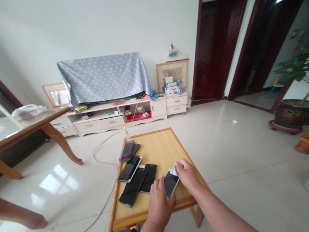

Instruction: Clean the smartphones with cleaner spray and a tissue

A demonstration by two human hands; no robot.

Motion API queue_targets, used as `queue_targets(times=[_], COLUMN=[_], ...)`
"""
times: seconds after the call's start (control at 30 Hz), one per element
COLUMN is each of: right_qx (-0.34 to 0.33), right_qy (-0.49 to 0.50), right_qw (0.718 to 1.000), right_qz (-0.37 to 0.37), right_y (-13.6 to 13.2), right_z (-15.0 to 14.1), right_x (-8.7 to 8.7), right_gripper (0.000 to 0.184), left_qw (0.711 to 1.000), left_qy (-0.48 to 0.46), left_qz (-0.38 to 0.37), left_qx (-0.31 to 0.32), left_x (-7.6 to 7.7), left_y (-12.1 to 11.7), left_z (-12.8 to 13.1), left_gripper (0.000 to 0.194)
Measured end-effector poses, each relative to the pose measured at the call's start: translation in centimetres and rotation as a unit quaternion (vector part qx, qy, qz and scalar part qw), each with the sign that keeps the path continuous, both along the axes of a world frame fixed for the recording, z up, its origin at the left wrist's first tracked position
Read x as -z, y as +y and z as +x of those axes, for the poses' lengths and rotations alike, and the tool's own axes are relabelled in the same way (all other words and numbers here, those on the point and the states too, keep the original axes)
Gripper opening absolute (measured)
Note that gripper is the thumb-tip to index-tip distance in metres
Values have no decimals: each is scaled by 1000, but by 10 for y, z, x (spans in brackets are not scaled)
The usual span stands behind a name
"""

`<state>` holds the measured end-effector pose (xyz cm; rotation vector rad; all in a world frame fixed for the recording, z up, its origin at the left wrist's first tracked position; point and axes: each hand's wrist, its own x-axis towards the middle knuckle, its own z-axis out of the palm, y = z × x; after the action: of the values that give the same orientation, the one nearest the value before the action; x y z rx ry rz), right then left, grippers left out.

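**Both hands on white phone [171, 183], wipe [173, 170] at top corner**

Left hand [159, 202] lies over the phone's lower left edge, fingers [167, 201] spread & touching it; can't tell if they grip. Right hand [187, 174] is at the phone's top corner, fingers [180, 166] closed narrow on the wipe, wipe pressed against phone. Phone lies tilted on the wooden worktop [154, 215], near its front edge.

Just left of it: 2 black phones [132, 187] [149, 178], side by side, nearly touching. Behind them, another black phone [127, 170] on a white one. Further back, a small stack [127, 150], blurred, & a spray bottle [126, 134] at the far corner.

Cable [100, 157] runs across the tiled floor [225, 149], left of the worktop. Wooden table [19, 133] w/ glass top stands far left. Straight ahead, low cream TV cabinet [116, 121] by the wall, blue dotted cloth [104, 79] draped above it, framed picture [172, 75] at right end. Potted plant [300, 73] stands far right, by dark wood door frames [234, 36].
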<state>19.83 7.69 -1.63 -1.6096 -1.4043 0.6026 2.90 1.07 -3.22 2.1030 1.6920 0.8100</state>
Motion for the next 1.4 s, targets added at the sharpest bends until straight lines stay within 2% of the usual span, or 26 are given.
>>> queue_targets(times=[0.23, 0.43, 0.6, 0.8, 0.9, 1.13, 1.4], right_qx=[-10, -7, -33, -85, -91, -113, -166], right_qy=[29, 28, -3, -75, -106, -141, -192], right_qw=[999, 999, 998, 992, 989, 983, 967], right_qz=[-15, -31, -54, -58, -49, -32, -11], right_y=[-4, -3, -8, -20, -27, -42, -56], right_z=[-2, 1, 2, 1, -2, -10, -9], right_x=[5, 9, 9, 5, 5, 1, -5], right_gripper=[28, 24, 24, 17, 10, 7, 23], left_qw=[998, 993, 988, 988, 988, 989, 991], left_qy=[60, 120, 150, 154, 156, 148, 133], left_qz=[-2, -16, -29, -17, -6, 0, 6], left_qx=[-1, -15, -10, 3, 4, -15, -21], left_x=[-1, -16, -27, -22, -21, -24, -19], left_y=[-1, -5, -10, -14, -16, -21, -24], left_z=[4, 5, 5, 3, 4, 7, 3], left_gripper=[60, 60, 61, 59, 56, 55, 62])
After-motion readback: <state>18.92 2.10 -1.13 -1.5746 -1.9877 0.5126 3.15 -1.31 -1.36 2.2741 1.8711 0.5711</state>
